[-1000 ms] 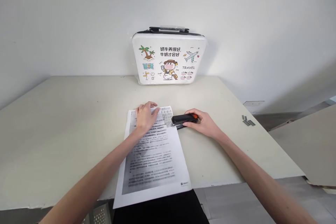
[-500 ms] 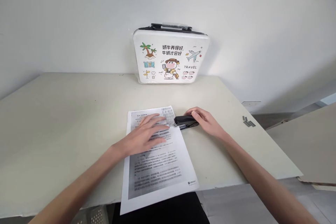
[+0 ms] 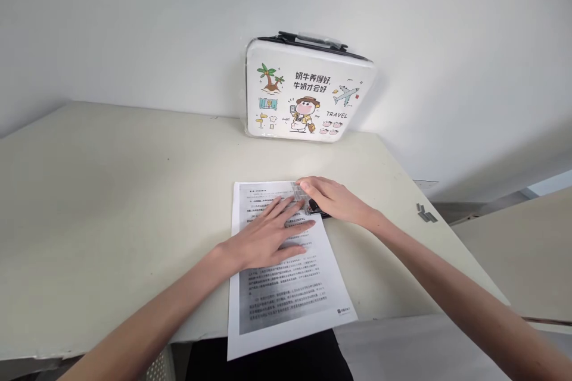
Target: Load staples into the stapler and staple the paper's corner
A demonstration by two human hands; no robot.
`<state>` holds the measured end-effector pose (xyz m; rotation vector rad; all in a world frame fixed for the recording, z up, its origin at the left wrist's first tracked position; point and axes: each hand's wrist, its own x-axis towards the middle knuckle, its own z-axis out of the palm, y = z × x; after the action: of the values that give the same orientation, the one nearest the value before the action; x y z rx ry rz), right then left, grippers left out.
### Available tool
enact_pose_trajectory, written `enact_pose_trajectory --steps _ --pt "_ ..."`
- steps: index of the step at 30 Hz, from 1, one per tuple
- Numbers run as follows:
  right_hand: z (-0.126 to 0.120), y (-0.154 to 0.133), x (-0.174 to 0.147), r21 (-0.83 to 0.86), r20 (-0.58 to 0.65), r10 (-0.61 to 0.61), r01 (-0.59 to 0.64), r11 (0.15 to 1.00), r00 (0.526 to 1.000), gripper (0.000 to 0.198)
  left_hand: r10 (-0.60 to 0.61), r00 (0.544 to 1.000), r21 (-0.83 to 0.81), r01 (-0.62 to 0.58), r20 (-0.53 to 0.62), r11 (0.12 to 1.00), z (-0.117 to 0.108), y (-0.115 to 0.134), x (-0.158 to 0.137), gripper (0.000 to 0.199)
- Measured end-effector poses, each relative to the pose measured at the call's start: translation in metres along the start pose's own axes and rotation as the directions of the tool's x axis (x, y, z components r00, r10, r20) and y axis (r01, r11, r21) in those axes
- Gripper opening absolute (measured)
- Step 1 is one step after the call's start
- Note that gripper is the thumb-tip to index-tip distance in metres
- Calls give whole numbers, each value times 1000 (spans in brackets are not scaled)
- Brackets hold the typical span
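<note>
Printed paper (image 3: 286, 286) lies near the table's front edge, its bottom hanging past the edge. My left hand (image 3: 270, 235) rests on the print, palm down with fingers spread. At the paper's right edge sits a black stapler (image 3: 315, 207), its front end over the sheet. My right hand (image 3: 335, 199) lies over the top of the stapler and grips it, hiding most of its body. The right fingertips reach forward above the sheet's upper right corner.
Several strips of staples (image 3: 426, 213) lie at the right side of the pale table (image 3: 134, 208). A white case (image 3: 308, 89) with cartoon prints and a black handle leans against the wall at the back. A pale board (image 3: 527, 250) stands beyond the table's right edge.
My right hand has moved forward from the stapler's rear to cover its top. My left hand stays spread on the paper. The view has shifted, and the scene sits slightly tilted and farther right.
</note>
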<state>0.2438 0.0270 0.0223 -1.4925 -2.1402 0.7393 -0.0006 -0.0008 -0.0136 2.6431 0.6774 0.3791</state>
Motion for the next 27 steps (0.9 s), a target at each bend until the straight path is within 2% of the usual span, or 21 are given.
enact_pose_trajectory --steps 11,18,27 --pt "4 -9 0 -134 15 47 -44 990 999 49 16 1000 13 -15 -21 1000 6 2 1 52" --pt "3 -19 -2 -282 78 80 -55 958 994 52 14 1000 64 -13 -14 998 8 3 2 56" --pt "6 -21 -2 -360 82 61 -28 933 995 49 17 998 45 -15 -58 999 14 0 0 55"
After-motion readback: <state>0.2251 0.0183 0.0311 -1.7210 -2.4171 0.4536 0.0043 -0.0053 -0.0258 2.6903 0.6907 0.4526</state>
